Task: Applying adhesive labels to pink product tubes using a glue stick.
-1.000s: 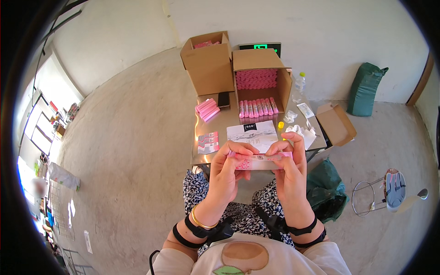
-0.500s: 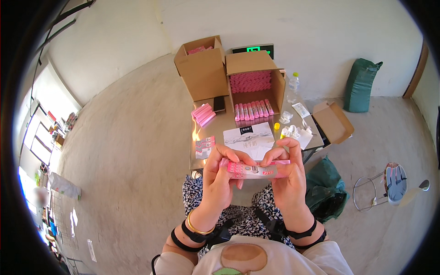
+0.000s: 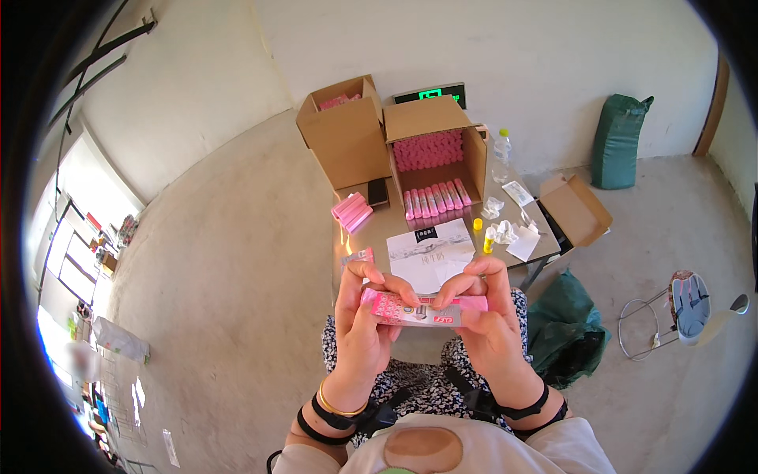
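Between my two hands is a pink roll point(image 3: 425, 311) with a printed pink-and-grey label around it, held level above the near edge of the table. My left hand point(image 3: 361, 316) is closed on its left end, and my right hand point(image 3: 491, 324) grips the right end. Both thumbs and forefingers press along the label. Just beyond lies a white printed sheet point(image 3: 430, 246). Flat labels point(image 3: 359, 257), partly hidden by my left hand, are beside it. Several plain pink rolls point(image 3: 352, 211) lie farther back, and a row of labelled rolls point(image 3: 436, 200) sits before the open carton.
An open carton point(image 3: 426, 115) full of pink rolls and a taller carton point(image 3: 343, 142) stand at the back. To the right are a yellow glue stick point(image 3: 489, 240), its cap point(image 3: 478, 224), crumpled tissue point(image 3: 504, 232) and a bottle point(image 3: 502, 154). A green bag point(image 3: 564, 328) rests on the floor.
Both hands and the roll sit slightly lower and farther left in view, with the label turned a little. The whole view has shifted, and the glue stick now shows more fully.
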A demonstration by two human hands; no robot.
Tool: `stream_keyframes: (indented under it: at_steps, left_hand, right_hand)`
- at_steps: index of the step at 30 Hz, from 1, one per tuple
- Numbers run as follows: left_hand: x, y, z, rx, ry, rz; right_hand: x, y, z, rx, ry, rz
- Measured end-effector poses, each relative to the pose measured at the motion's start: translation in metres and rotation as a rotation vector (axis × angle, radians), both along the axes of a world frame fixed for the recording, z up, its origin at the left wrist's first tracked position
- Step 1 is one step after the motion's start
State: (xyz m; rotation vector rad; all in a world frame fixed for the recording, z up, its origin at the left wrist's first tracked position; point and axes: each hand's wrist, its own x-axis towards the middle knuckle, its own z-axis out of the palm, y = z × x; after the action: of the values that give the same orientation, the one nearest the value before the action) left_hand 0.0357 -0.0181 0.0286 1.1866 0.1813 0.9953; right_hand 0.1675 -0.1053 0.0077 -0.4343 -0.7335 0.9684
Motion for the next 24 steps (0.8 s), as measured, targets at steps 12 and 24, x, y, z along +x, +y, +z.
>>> stream_keyframes:
  at_steps: [12,24]
  left_hand:
    - [-0.001,-0.0045,-0.0034,0.085,-0.012,0.067]
    - [-0.0058,-0.0079,0.0,0.196,0.04,0.085]
  right_hand:
    - [-0.0008,-0.0014,0.0015,0.127,-0.199,-0.035]
    - [-0.003,0.0019,0.0007,0.102,-0.113,-0.03]
